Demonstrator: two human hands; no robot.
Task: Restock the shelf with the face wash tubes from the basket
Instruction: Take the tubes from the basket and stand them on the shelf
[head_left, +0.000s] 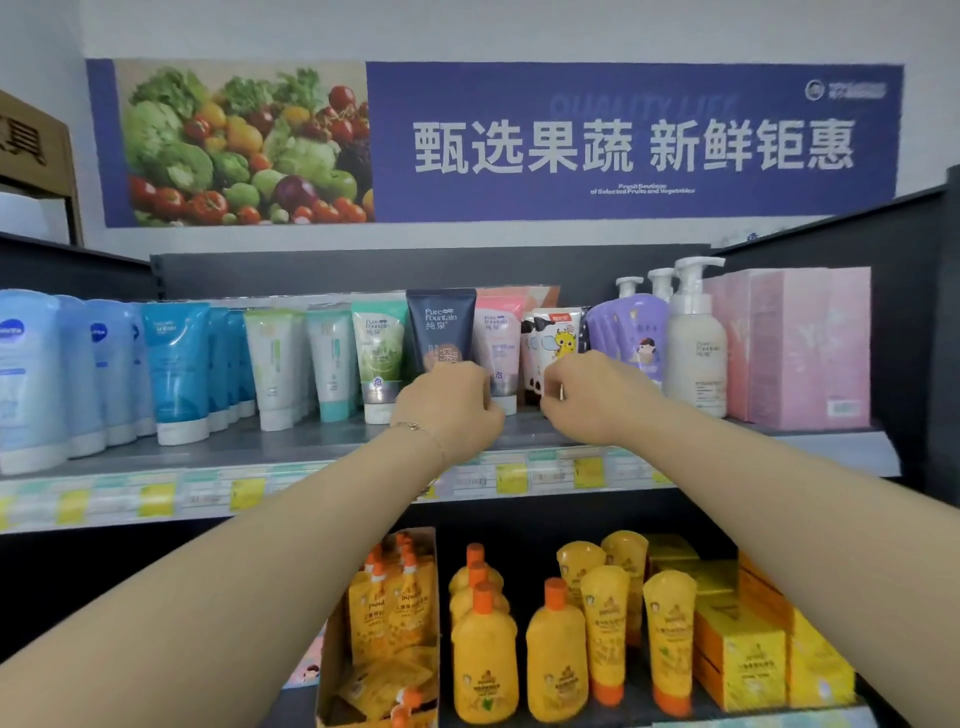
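Navy face wash tube (440, 325) upright on the grey shelf (311, 441)

The face wash tubes (440, 325) stand packed side by side along the shelf (291, 441), leaving a bare strip of board before the middle ones and open air above, while pale blue tubes (31, 379) left and pink boxes (800, 343) right crowd the front edge.

Both forearms bare to the frame edge. Thin gold-coloured chain bracelet (417, 427) on wrist of left grip (447, 410). Right grip (592, 400) bare.
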